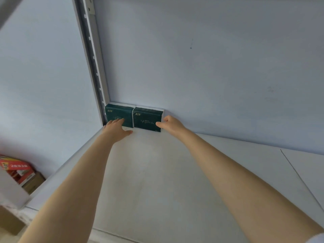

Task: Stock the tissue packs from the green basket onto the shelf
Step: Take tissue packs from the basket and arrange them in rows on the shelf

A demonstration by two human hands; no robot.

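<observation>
At the shelf's [157,172] eleven o'clock, the left hand [117,128], fingers straight, touches the left tissue pack [119,114]; the right hand [171,124] pinches the right tissue pack [146,118] at its three-o'clock end.

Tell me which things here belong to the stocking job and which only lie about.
Job: left dark green rectangular tissue pack, touched by left hand; right dark green rectangular tissue pack, gripped by right hand; flat white shelf board.
Lying about: red printed cartons; brown cardboard box, lower left.

Soft, even, cool light; only faint shadows on the shelf [157,181]. Wide-angle bending curves the upright [96,67] at left; near corners blur.
</observation>
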